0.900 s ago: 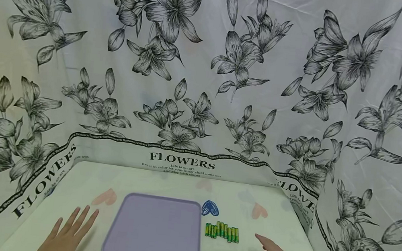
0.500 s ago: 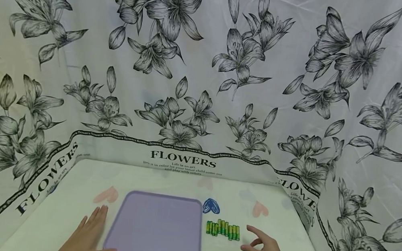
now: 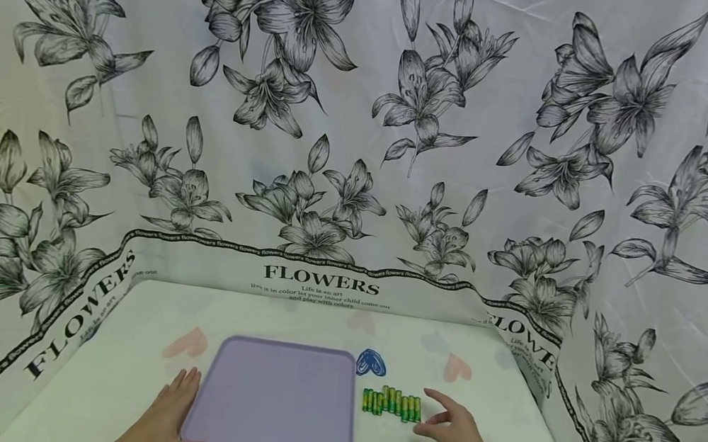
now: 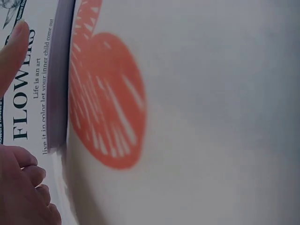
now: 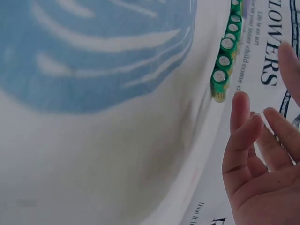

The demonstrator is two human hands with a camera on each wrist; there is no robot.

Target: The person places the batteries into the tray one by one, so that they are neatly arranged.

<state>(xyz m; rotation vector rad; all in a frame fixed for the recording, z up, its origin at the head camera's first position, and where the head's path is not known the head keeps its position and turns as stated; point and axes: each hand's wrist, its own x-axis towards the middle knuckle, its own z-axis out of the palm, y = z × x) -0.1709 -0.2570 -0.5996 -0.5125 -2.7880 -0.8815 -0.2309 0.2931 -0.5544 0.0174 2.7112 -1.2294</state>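
Batteries (image 3: pixel 392 405) lie in a tight green row on the desk (image 3: pixel 125 341), just right of the lilac tray (image 3: pixel 273 398). My right hand (image 3: pixel 457 437) hovers beside the row's near end, fingers (image 5: pixel 241 126) relaxed and loosely spread, holding nothing. My left hand (image 3: pixel 165 416) rests against the tray's left edge, fingers straight. I judge each cell light, rigid, smooth and prone to rolling; pinch one across its middle. Beyond hangs a flowered cloth (image 3: pixel 361 143).
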